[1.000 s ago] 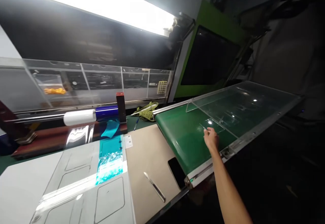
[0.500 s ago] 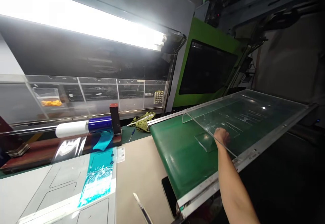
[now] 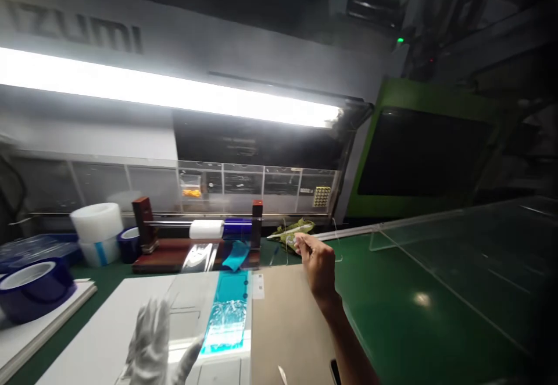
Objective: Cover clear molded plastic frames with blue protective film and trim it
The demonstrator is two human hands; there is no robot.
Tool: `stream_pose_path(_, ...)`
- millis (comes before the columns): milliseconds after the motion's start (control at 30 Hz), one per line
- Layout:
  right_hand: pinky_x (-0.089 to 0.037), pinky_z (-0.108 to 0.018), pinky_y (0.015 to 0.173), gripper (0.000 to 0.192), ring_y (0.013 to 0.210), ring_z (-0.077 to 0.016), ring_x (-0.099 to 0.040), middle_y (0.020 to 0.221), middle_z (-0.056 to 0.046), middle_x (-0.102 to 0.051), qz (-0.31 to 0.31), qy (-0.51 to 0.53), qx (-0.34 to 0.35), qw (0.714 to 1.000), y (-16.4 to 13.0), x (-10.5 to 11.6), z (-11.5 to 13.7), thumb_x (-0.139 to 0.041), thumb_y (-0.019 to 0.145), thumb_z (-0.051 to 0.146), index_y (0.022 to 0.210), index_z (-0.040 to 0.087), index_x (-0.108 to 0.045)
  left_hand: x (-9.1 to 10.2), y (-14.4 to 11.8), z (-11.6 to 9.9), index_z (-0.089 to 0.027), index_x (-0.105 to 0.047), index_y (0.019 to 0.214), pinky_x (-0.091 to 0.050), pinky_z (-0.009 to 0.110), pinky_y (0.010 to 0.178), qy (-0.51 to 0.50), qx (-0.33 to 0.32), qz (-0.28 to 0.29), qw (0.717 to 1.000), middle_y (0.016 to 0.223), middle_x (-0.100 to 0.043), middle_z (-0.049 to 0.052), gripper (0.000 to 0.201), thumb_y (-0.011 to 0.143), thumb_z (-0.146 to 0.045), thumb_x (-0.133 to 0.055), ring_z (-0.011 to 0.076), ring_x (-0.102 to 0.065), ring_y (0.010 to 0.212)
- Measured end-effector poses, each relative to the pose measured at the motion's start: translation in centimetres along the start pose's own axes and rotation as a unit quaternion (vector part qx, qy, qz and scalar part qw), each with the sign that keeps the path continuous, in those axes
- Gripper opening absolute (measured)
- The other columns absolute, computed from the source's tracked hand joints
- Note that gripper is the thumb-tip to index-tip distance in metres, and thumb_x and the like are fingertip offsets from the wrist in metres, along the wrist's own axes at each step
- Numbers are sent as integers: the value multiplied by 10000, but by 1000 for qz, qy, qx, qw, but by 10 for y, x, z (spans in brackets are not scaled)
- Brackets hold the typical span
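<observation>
My right hand (image 3: 317, 264) is bare and raised over the seam between the brown board (image 3: 283, 321) and the green conveyor belt (image 3: 392, 315). Its fingers pinch a small clear plastic plate (image 3: 314, 227), held upright and faint against the background. My left hand (image 3: 152, 338) wears a white glove. It hovers with fingers spread above a white sheet (image 3: 108, 327), holding nothing. A strip of blue film (image 3: 226, 309) lies on that sheet just right of the glove.
A film roller on a wooden stand (image 3: 204, 231) sits behind the sheet. White roll (image 3: 96, 225) and blue tape rolls (image 3: 32, 283) stand at left. A clear cover (image 3: 471, 257) slopes over the belt at right. A knife tip (image 3: 282, 376) and phone (image 3: 335, 370) lie at the bottom edge.
My right hand drew back from under the conveyor's clear cover toward the bench, now carrying the clear plate. The view swung left and my gloved left hand came into sight.
</observation>
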State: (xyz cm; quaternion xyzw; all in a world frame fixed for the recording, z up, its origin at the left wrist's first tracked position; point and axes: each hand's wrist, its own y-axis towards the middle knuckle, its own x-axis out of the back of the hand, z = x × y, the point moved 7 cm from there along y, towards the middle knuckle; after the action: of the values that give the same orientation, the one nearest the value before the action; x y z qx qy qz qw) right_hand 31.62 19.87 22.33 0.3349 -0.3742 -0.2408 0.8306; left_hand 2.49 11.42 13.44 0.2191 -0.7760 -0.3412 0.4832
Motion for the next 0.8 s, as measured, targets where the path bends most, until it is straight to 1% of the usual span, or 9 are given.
stream_pose_path(33,-470,-237,665,335,699,-149,-655,824,-56,-714,-33,34,37,998,11,-1,28,-409,949,348,925,170,-692,7,16,5,-342,-24,1464,-291,603,1079,-5,11,-30,999,1568,-49,32,773,870,-372,-518,349,-71,1416)
stream_pose_path(67,-481,-240,674,314,707,-146,-659,854,-59,-716,-64,59,69,994,22,0,54,-425,947,337,959,167,-688,14,33,8,-334,24,1464,-303,588,1083,-10,15,-51,999,1571,-32,30,776,883,-380,-489,333,-78,1420)
stream_pose_path(133,-494,-243,687,275,719,-139,-665,878,-53,-717,-115,80,116,983,38,4,97,-454,940,318,998,173,-681,34,62,10,-329,43,1463,-321,577,1080,-14,17,-92,996,1571,-20,32,774,891,-407,-473,319,-105,1420)
stream_pose_path(200,-500,-244,687,248,734,-140,-670,867,-47,-719,-161,89,151,971,49,7,130,-481,932,301,1007,178,-682,57,85,9,-338,57,1459,-323,560,1087,-6,9,-122,992,1570,-35,24,811,877,-448,-497,309,-116,1420)
stream_pose_path(300,-501,-238,659,221,738,-143,-672,846,-43,-718,-209,102,191,954,59,9,163,-505,922,278,1005,179,-684,90,108,7,-294,63,1465,-327,557,1085,-9,-19,-169,985,1567,-17,64,892,844,-490,-547,328,-110,1418)
stream_pose_path(400,-498,-236,646,203,714,-139,-667,818,-31,-714,-231,110,222,941,64,5,182,-521,915,268,1009,185,-681,112,123,14,-250,-13,1474,-319,556,1087,1,-46,-196,980,1561,-34,99,919,808,-514,-589,349,-113,1414)
stream_pose_path(500,-501,-243,654,198,709,-140,-667,803,-20,-709,-243,117,233,934,67,1,191,-522,915,270,1011,196,-678,128,134,23,-232,-50,1475,-292,570,1092,31,-76,-225,971,1553,-56,117,983,753,-527,-649,370,-94,1410)
stream_pose_path(667,-506,-243,664,182,731,-139,-674,819,-19,-714,-247,133,246,928,72,-4,202,-535,910,254,1002,196,-680,142,158,30,-211,-37,1477,-208,608,1102,100,-95,-248,959,1546,-49,148,1088,685,-580,-687,402,-71,1401)
stream_pose_path(800,-507,-241,661,183,740,-133,-672,820,-14,-711,-241,151,250,926,74,-2,209,-526,914,247,1006,202,-678,148,175,21,-184,-47,1474,-164,632,1095,129,-113,-243,955,1548,-13,157,1135,652,-670,-661,408,-31,1400)
